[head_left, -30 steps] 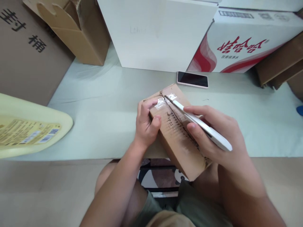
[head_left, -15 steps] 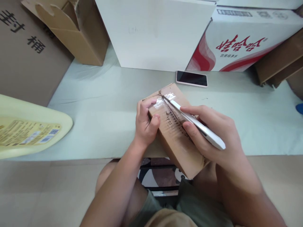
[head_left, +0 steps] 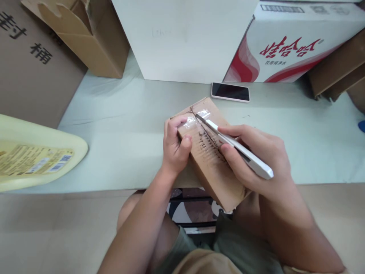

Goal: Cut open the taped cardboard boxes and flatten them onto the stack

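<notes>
My left hand (head_left: 176, 146) is closed around the far left corner of a small cardboard box (head_left: 211, 163), which slants across the table's (head_left: 128, 152) front edge, its near end jutting past. My right hand (head_left: 256, 160) grips a white utility knife (head_left: 261, 167), blade out, its tip by the clear tape at the dark, ragged line on the box's top; I cannot see the contents. Beyond it are a phone (head_left: 230, 92), a white box (head_left: 185, 42) and a red-and-white carton (head_left: 285, 49). Left of those, 1 tan carton (head_left: 94, 49) stands open at the top, its inside mostly hidden; a yellow bottle (head_left: 37, 152) is nearer.
</notes>
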### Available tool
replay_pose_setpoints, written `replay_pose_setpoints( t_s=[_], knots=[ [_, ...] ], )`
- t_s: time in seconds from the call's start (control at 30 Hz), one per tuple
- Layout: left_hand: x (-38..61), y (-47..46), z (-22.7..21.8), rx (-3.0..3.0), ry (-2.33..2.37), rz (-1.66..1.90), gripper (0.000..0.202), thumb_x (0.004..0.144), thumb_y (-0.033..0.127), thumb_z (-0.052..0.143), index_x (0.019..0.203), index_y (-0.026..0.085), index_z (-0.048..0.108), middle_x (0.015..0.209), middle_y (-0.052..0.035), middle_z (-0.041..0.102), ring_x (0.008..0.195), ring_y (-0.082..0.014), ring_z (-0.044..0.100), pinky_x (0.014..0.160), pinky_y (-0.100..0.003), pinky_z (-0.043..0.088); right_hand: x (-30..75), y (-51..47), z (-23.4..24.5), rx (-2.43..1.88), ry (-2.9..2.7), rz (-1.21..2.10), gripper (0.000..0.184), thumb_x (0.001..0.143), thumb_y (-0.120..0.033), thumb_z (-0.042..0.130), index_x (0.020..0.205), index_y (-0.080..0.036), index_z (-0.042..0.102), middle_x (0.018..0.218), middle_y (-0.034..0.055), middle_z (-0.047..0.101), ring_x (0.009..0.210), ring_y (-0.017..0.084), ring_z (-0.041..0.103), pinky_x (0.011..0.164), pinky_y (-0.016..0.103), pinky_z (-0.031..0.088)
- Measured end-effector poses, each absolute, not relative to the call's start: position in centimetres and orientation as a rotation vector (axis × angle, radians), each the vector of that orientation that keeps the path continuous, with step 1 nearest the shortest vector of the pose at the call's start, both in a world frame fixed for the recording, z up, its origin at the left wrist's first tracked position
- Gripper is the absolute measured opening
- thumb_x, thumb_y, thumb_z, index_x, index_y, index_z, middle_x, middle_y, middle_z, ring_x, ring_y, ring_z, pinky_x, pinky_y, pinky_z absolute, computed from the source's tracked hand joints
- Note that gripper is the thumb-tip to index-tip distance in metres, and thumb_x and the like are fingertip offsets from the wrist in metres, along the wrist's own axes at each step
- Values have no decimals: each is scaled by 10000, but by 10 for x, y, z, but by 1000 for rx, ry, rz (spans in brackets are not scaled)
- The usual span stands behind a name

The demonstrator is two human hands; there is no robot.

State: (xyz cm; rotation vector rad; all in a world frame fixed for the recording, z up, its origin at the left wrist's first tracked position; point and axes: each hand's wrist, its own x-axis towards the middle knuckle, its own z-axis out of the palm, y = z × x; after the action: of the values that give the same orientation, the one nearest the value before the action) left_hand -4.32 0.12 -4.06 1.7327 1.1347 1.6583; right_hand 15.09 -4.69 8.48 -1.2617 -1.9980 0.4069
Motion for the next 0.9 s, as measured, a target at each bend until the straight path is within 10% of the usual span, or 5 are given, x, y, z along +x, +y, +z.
replay_pose_setpoints(
  t_s=[0.57,0.9],
  knots=[
    [-47,8,-43,1583,1069,1662,595,983,740,513,1443,362,515,1381,-81,627,1256,-313,636,1058,-491,532,158,-51,87,-1285,-1839,573,181,996,-359,637,1086,-239,739,722,-12,719,559,153,631,591,295,539],
    [-58,10,-8,1238,1013,1692,455,967,708,608,895,259,621,1016,-45,650,976,-227,685,902,-399,574,159,-60,76,-1109,-1565,594,471,1020,-699,523,1110,-281,721,703,22,690,502,196,613,466,345,512]
  ],
)
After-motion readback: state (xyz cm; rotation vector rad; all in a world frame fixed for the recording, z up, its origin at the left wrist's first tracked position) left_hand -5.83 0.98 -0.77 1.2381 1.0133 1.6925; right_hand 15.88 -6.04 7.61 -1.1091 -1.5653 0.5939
